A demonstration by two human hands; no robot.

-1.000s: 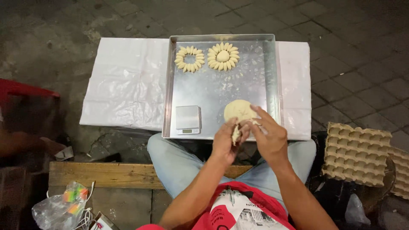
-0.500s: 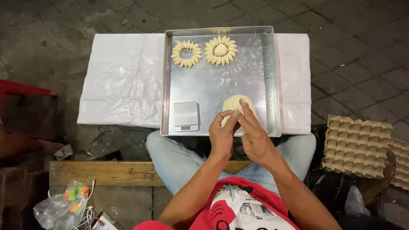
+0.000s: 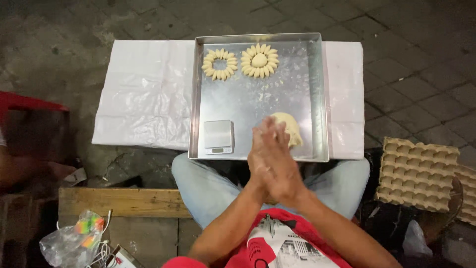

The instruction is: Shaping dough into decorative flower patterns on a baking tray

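Observation:
My left hand and my right hand are pressed palm to palm over the near edge of a metal tray. Their fingers are blurred. The small dough piece seen earlier is hidden between the palms. Just beyond my fingertips a pale dough lump lies on the tray. A small silver scale stands at the tray's near left corner. At the far end lie a ring-shaped dough flower and a fuller dough flower with a round centre.
The tray rests on a white plastic sheet over paved ground. Stacked cardboard egg trays sit to my right. A wooden plank and a plastic bag with colourful bits lie at lower left, a red stool further left.
My hands pulled a small piece off the dough lump, drew back toward me and closed flat together. The view shifted slightly.

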